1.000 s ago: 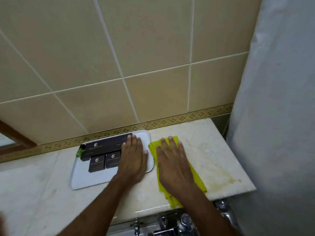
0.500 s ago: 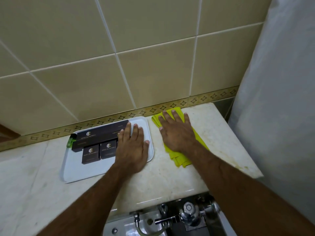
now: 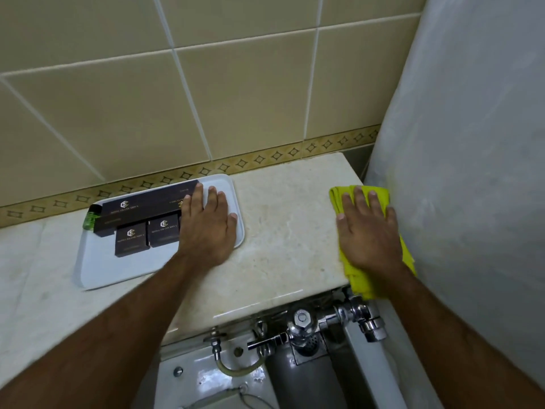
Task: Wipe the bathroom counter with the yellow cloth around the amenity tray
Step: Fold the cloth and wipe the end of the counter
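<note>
A white amenity tray (image 3: 97, 273) lies on the pale marble counter (image 3: 283, 231), holding dark brown boxes (image 3: 147, 222) and a small green bottle (image 3: 88, 221). My left hand (image 3: 208, 228) rests flat on the tray's right end, fingers spread, covering part of a box. My right hand (image 3: 368, 231) presses flat on the folded yellow cloth (image 3: 361, 286) at the counter's far right end. The cloth's near end hangs over the counter's front edge. A bare stretch of counter lies between the tray and the cloth.
A beige tiled wall with a patterned border (image 3: 265, 157) backs the counter. A pale shower curtain (image 3: 472, 143) hangs close on the right, touching the cloth. Below the front edge sit chrome valves (image 3: 303, 323) and a white toilet fixture (image 3: 212, 379).
My right hand has slid the yellow cloth from beside the tray to the counter's right end by the curtain. My left hand stays flat on the tray.
</note>
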Motion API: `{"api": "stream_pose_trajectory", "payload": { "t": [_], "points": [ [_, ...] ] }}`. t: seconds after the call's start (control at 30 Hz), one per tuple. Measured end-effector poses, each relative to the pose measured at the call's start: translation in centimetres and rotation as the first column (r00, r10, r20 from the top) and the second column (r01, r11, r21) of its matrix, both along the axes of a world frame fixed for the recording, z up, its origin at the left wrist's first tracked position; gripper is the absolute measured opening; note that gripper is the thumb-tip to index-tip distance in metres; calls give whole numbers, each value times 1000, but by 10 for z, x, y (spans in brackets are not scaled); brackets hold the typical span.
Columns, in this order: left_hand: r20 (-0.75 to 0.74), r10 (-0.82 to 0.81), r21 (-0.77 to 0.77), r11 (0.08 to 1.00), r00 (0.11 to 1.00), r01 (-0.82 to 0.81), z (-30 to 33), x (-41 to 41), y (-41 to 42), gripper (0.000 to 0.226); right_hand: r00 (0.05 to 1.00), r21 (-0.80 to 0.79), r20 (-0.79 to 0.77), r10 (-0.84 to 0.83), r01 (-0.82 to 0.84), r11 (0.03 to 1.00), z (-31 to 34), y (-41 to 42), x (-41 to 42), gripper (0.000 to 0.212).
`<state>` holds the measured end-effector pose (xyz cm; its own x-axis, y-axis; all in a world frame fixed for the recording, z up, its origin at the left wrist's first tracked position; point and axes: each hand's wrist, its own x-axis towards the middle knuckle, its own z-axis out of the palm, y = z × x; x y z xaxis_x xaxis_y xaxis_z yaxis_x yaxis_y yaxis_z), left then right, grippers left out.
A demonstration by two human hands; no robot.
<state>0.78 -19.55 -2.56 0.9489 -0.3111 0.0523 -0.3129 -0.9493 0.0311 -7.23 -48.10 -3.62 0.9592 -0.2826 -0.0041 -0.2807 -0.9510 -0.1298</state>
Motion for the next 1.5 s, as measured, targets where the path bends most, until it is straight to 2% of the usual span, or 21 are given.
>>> {"api": "stream_pose_trajectory", "payload": {
  "t": [0.17,0.33,0.53,0.6,0.73,0.8,0.9,1.0,1.1,1.2,1.3,1.4,1.5],
  "points": [
    [-6,-4,12,1000,1000,4,1,0,-1,65,999,-20,-33,2,-3,1000,1,36,-29,60],
    [-13,-7,0,1000,1000,7,0,0,-1,59,993,-13,-49,109,-110,994,1,84,-33,61],
    [-13,-11,-15,1000,1000,11,2,-2,1,61,969,84,50,241,-244,966,0,160,-62,57],
    [-25,-19,-21,1000,1000,18,3,-3,3,65,944,92,61,324,-329,940,-4,160,-73,56],
    [-37,-25,-31,999,999,24,3,-3,5,61,817,4,-1,577,-577,817,-8,101,-76,57],
    [-48,-23,-39,999,999,21,3,-2,4,59,833,-58,-63,550,-553,831,-6,54,-63,59],
    [-64,-19,-45,999,998,17,2,-1,5,60,941,-65,-72,331,-336,940,-1,4,-46,64],
    [-38,0,-74,997,999,-3,4,-4,0,59,998,-39,-7,57,-57,998,1,13,-43,63],
    [-22,35,-137,990,999,-37,16,-14,0,61,995,21,4,-97,97,995,6,54,-51,65],
    [62,80,-272,960,995,-60,35,-33,21,61,996,27,53,-76,75,997,3,89,-65,65],
    [54,203,-343,923,978,-173,45,-78,89,63,998,15,68,6,-7,1000,-1,132,-75,64],
    [-41,397,-288,874,917,-392,47,-133,186,66,992,26,58,115,-117,993,-3,189,-85,62],
    [-46,554,-178,814,831,-553,45,-183,270,69,968,33,57,244,-246,969,-3,251,-90,60]
  ]
}}
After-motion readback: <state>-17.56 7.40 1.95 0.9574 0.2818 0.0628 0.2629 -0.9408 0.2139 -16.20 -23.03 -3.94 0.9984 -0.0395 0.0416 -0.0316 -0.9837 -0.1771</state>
